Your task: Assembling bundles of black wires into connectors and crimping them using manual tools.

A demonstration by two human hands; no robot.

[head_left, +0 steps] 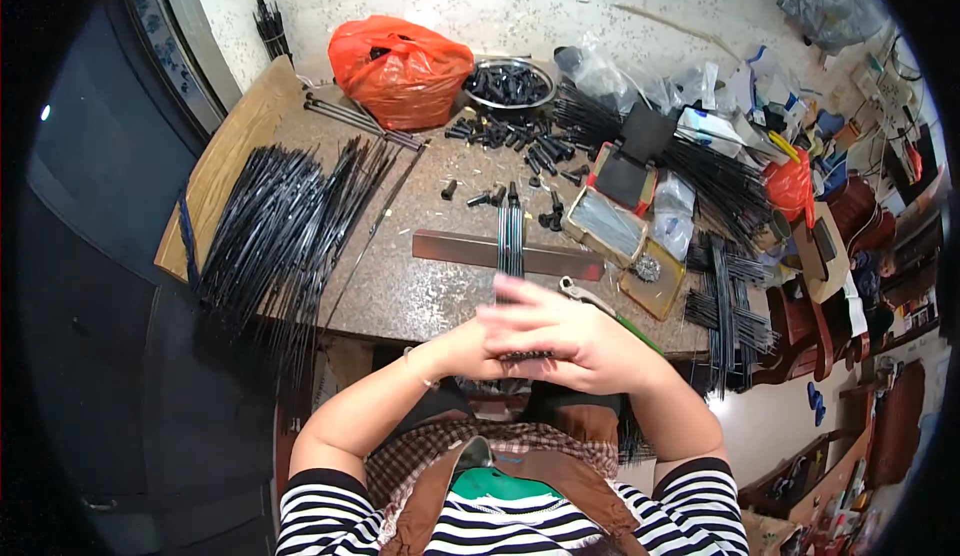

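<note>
My left hand [478, 348] and my right hand [565, 334] meet at the near edge of the table, fingers overlapping around a small bundle of thin black rods [511, 234]. The bundle runs away from me across a flat brown metal strip [470, 249] lying crosswise on the table top. The rods' near ends are hidden under my fingers. A light-coloured plier-like tool [583, 294] lies just right of my right hand.
A large fan of long black rods [285, 231] covers the table's left side. An orange plastic bag [400, 68] and a metal bowl of black caps [509, 84] stand at the back. Loose black caps [510, 141], small open boxes [605, 224] and more rod piles [725, 301] crowd the right.
</note>
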